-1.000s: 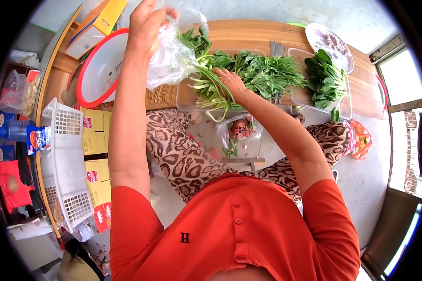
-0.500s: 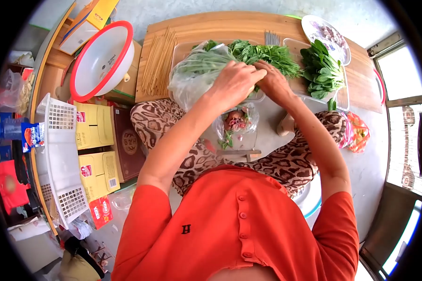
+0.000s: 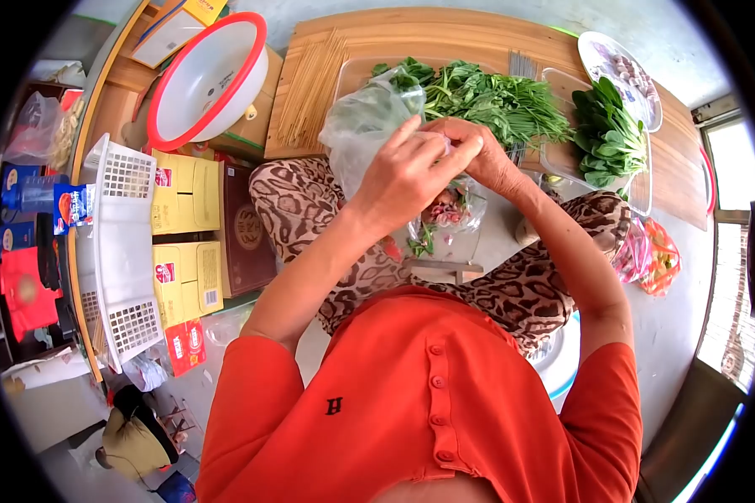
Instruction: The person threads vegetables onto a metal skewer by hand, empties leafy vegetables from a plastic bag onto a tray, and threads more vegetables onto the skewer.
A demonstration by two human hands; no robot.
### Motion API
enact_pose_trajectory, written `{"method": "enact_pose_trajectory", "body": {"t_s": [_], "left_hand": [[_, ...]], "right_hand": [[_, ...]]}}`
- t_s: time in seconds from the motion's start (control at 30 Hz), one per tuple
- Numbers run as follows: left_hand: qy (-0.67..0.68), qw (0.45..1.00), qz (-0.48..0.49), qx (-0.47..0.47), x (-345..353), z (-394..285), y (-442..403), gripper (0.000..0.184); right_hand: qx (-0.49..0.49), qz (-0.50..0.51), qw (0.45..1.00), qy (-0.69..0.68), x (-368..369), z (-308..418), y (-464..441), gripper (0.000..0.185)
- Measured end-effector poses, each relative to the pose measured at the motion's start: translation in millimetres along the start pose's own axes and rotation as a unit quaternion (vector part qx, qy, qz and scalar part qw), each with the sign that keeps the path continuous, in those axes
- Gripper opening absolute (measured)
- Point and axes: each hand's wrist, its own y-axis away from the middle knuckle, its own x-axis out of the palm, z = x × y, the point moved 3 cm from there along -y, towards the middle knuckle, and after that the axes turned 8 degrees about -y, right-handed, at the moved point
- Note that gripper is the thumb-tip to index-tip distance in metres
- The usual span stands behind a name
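A thin clear plastic bag [image 3: 356, 138] hangs from my two hands over the near left edge of a tray of greens. Green shows through its upper part; I cannot tell whether that lies inside or behind. My left hand [image 3: 407, 168] is closed on the bag's gathered edge, its fingers bent. Beside it, my right hand [image 3: 476, 152] pinches the same edge, with its fingertips partly hidden. Just beyond the hands lie leafy greens [image 3: 495, 101] in a clear tray. Below them is a small bag of reddish scraps [image 3: 453, 208].
Bamboo skewers [image 3: 310, 88] lie on the wooden table [image 3: 419, 33]. At right are a bunch of leafy greens [image 3: 608, 138] in a clear tray and a white plate [image 3: 600, 54]. A knife [image 3: 445, 267] rests near my lap. A red-rimmed basin [image 3: 172, 105] stands left.
My hands have drawn slightly toward me with the plastic bag, uncovering more of the greens. The bag has come partly off the tray. The whole view has shifted a little.
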Motion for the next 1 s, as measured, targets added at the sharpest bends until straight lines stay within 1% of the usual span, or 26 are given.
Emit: {"method": "enact_pose_trajectory", "body": {"t_s": [0.03, 0.07, 0.1, 0.17, 0.2, 0.23, 0.27, 0.33, 0.37, 0.4, 0.43, 0.47, 0.5, 0.57, 0.6, 0.63, 0.7, 0.73, 0.77, 0.8, 0.83, 0.87, 0.9, 0.93, 0.97, 1.0], "left_hand": [[-0.002, 1.0, 0.001, 0.002, -2.6, 3.4, -1.7, 0.044], [0.012, 0.998, -0.06, -0.014, -10.6, 10.8, -1.4, 0.04], [0.027, 0.992, -0.121, -0.031, -18.1, 19.3, 1.0, 0.036], [0.056, 0.971, -0.091, -0.215, -16.1, 50.3, 15.5, 0.03], [0.017, 0.966, -0.077, -0.245, -9.6, 71.7, 25.1, 0.032], [-0.022, 0.959, -0.064, -0.274, 1.7, 94.7, 38.3, 0.035], [-0.023, 0.959, -0.064, -0.274, 17.6, 114.8, 56.0, 0.035], [-0.092, 0.922, -0.014, -0.375, 50.0, 153.0, 93.4, 0.042], [-0.093, 0.923, -0.014, -0.374, 56.2, 160.0, 98.4, 0.042], [-0.041, 0.907, 0.04, -0.417, 66.7, 168.3, 105.9, 0.046], [0.012, 0.885, 0.094, -0.456, 69.8, 168.1, 105.4, 0.049], [0.147, 0.826, 0.113, -0.533, 70.5, 164.1, 103.4, 0.035], [0.148, 0.827, 0.114, -0.53, 71.6, 168.0, 102.7, 0.035], [0.123, 0.84, 0.1, -0.519, 72.9, 189.9, 102.0, 0.019], [0.102, 0.86, 0.067, -0.495, 72.3, 202.1, 99.0, 0.009], [0.126, 0.849, 0.039, -0.512, 62.5, 204.3, 87.1, 0.009], [0.149, 0.832, 0.062, -0.53, 49.0, 210.4, 68.7, 0.013], [0.146, 0.833, 0.06, -0.53, 52.5, 215.3, 71.6, 0.013], [0.039, 0.898, 0.07, -0.433, 57.7, 217.0, 71.7, 0.016], [-0.068, 0.94, 0.078, -0.325, 63.4, 217.4, 72.9, 0.018], [-0.07, 0.94, 0.076, -0.324, 64.4, 219.5, 74.0, 0.018], [-0.054, 0.906, 0.181, -0.379, 71.5, 223.6, 79.8, 0.018], [-0.035, 0.858, 0.282, -0.428, 79.4, 226.2, 86.6, 0.018], [0.0, 0.83, 0.279, -0.483, 89.6, 238.2, 94.1, 0.012], [0.0, 0.831, 0.279, -0.482, 88.7, 245.7, 90.7, 0.012], [0.003, 0.854, 0.244, -0.459, 84.8, 252.9, 86.7, 0.012]], "right_hand": [[0.043, 0.007, 0.998, -0.048, -0.3, -10.7, 3.1, 0.023], [0.096, -0.057, 0.985, -0.13, 0.9, -23.0, 7.5, 0.014], [0.128, -0.09, 0.964, -0.214, -7.4, -33.5, 12.9, 0.013], [0.146, -0.185, 0.926, -0.295, -26.4, -47.8, 14.6, 0.013], [0.169, -0.224, 0.9, -0.333, -35.4, -62.6, 16.0, 0.014], [0.191, -0.238, 0.882, -0.359, -44.4, -73.9, 16.1, 0.012], [0.195, -0.258, 0.871, -0.369, -48.2, -71.7, 14.9, 0.012], [0.196, -0.278, 0.861, -0.379, -56.0, -66.3, 10.5, 0.011], [0.197, -0.291, 0.843, -0.408, -58.9, -66.6, 10.1, 0.011], [0.199, -0.304, 0.823, -0.436, -60.8, -67.3, 10.1, 0.012], [0.199, -0.305, 0.823, -0.437, -61.5, -69.0, 9.7, 0.012], [0.198, -0.304, 0.82, -0.443, -61.6, -70.7, 10.1, 0.012], [0.196, -0.304, 0.818, -0.448, -62.3, -71.9, 10.4, 0.013], [0.198, -0.306, 0.814, -0.451, -63.3, -71.9, 10.4, 0.013], [0.197, -0.305, 0.814, -0.454, -63.2, -72.1, 9.8, 0.014], [0.196, -0.302, 0.813, -0.457, -63.0, -72.6, 8.4, 0.014], [0.197, -0.307, 0.805, -0.469, -61.6, -73.7, 5.8, 0.015], [0.2, -0.32, 0.796, -0.474, -61.2, -72.2, 5.0, 0.015], [0.201, -0.335, 0.787, -0.478, -62.0, -71.2, 4.1, 0.015], [0.199, -0.334, 0.787, -0.479, -63.4, -72.3, 3.1, 0.015], [0.19, -0.331, 0.788, -0.482, -65.2, -74.2, 1.4, 0.016], [0.182, -0.329, 0.79, -0.485, -65.8, -76.2, 1.1, 0.016], [0.182, -0.328, 0.79, -0.485, -65.5, -79.0, 1.9, 0.016], [0.182, -0.328, 0.789, -0.486, -65.8, -80.1, 2.4, 0.018], [0.182, -0.329, 0.788, -0.488, -67.0, -80.7, 3.3, 0.019], [0.182, -0.33, 0.788, -0.487, -68.9, -81.3, 4.1, 0.019]]}}
